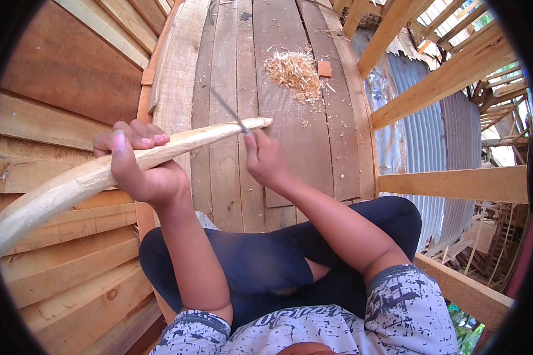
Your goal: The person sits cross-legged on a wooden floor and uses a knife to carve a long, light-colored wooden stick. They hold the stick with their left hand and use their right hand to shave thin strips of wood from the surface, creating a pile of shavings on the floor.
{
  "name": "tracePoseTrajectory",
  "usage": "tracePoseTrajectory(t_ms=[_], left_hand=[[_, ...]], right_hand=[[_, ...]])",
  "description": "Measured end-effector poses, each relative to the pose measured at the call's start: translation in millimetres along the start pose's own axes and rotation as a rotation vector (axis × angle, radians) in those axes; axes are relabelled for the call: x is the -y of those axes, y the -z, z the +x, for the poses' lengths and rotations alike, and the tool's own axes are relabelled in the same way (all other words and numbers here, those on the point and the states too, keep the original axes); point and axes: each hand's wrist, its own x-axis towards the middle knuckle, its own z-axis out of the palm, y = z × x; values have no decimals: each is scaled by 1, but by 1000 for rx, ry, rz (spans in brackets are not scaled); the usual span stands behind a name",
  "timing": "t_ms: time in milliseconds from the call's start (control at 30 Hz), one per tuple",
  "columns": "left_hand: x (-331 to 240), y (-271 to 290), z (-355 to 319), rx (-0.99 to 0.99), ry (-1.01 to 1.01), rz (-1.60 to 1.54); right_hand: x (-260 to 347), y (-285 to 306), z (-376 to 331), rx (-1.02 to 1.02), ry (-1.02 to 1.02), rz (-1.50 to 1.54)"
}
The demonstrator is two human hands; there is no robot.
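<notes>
I see my left hand (137,168) wrapped tight around the pale carved stick (106,171), its long axis running lower-left to upper-right, while my right hand (265,161), nearer the tip, pinches a thin blade (228,109) against it above the plank floor (290,136).

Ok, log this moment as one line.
left hand: grips pole | right hand: blade at pole tip | shavings on planks

Left hand (137,163) grips a long, pale, curved, peeled wooden stick (100,171). Right hand (265,158) holds a thin metal blade (228,110) against the stick's far tip. Farther off, a pile of light wood shavings (294,72) lies on the weathered plank platform (290,136).
</notes>
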Motion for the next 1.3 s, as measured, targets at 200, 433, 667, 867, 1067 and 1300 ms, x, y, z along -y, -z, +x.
tracePoseTrajectory(t_ms=[200, 433, 667, 867, 1067, 1300], left_hand=[[-3, 4, 0, -2, 7, 66], [-2, 4, 1, 98, 15, -103], [4, 14, 5, 325, 25, -277], [6, 27, 14, 540, 29, -353], [9, 28, 14, 505, 35, -351], [9, 21, 11, 483, 42, -358]], right_hand=[[21, 9, -5, 115, 35, -33], [-14, 7, 18, 62, -230, -71], [-12, 12, 21, 104, -156, 29], [50, 51, -7, 361, 66, -7], [4, 37, 17, 241, -37, -32], [1, 29, 18, 208, -10, 2]])
